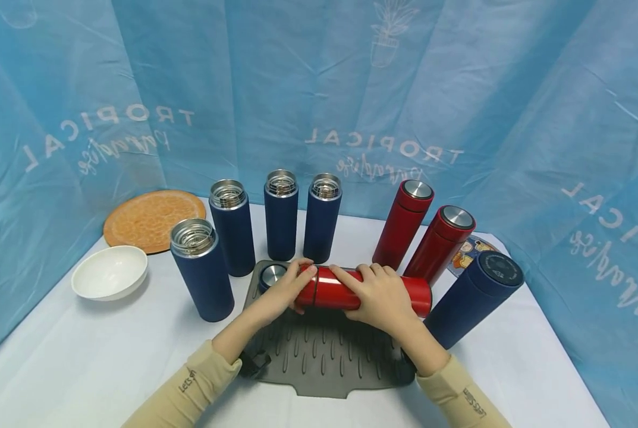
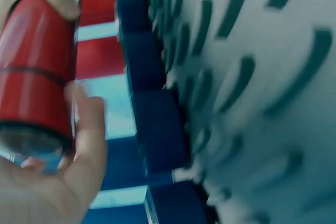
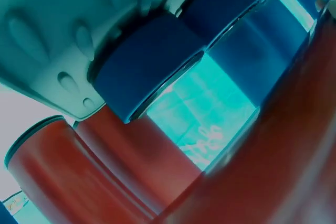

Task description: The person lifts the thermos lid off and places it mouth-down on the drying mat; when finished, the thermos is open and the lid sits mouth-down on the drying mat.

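A red thermos flask (image 1: 330, 289) lies sideways over a grey ridged mat (image 1: 324, 351), its lid end toward the left. My right hand (image 1: 385, 297) grips the flask's body, thumb on the near side. At the lid end, my left hand (image 1: 278, 297) holds the red lid (image 1: 307, 286); a dark seam shows between lid and body. In the left wrist view, the left hand (image 2: 68, 182) sits around that end. Several dark blue lids (image 2: 152, 66) stand in a row on the mat; in the head view one blue lid (image 1: 273, 274) shows, the others hidden behind flask and hands.
Several lidless blue flasks (image 1: 203, 279) stand at left and back. Two red flasks (image 1: 407, 229) with lids and a lidded blue flask (image 1: 471, 297) stand at right. A white bowl (image 1: 110, 272) and an orange round mat (image 1: 155, 220) lie left. Blue curtains (image 1: 319, 89) surround the table.
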The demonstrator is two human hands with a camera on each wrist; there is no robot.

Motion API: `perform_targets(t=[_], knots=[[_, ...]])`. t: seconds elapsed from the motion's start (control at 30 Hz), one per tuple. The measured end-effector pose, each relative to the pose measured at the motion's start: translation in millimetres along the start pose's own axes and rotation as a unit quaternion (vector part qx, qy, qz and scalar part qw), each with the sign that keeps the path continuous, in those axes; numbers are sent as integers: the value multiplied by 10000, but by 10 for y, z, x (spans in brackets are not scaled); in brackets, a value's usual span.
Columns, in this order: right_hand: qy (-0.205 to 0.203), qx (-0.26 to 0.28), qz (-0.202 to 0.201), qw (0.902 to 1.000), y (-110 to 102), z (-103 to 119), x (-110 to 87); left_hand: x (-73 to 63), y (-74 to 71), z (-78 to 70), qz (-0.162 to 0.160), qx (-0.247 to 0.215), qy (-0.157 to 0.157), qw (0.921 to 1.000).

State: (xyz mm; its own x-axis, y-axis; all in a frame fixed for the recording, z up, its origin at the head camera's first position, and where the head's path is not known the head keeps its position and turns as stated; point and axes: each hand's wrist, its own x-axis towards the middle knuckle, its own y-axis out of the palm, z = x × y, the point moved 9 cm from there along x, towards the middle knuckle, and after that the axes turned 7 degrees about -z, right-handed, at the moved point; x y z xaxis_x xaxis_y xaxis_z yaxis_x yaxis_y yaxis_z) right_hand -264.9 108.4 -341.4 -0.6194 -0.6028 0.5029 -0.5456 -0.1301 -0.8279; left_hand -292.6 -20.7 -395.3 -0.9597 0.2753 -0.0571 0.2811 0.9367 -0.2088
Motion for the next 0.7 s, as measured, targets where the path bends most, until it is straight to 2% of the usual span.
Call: perform_targets(t=[0.07,0.13,0.23,0.37,0.5,0.7], knots=[[109,0,51,9999,-3,-26,-6,-18,-8,-52,355,-39,271,9990],[183,-8,89,9998,-6,-44,-12,-39,-41,-107,555,88,640,9964],[245,6,107,9996,-20,-56,-19,-71,-100,-192,623,338,1279,9893],[298,41,123,9995,-41,-52,-26,-100,-151,-256,606,378,1669,9834],[292,80,107,9995,-58,-38,-35,-97,-178,-258,591,370,1696,9830],[159,120,-16,9998,-75,-3,-40,-67,-195,-167,803,150,1296,9882]])
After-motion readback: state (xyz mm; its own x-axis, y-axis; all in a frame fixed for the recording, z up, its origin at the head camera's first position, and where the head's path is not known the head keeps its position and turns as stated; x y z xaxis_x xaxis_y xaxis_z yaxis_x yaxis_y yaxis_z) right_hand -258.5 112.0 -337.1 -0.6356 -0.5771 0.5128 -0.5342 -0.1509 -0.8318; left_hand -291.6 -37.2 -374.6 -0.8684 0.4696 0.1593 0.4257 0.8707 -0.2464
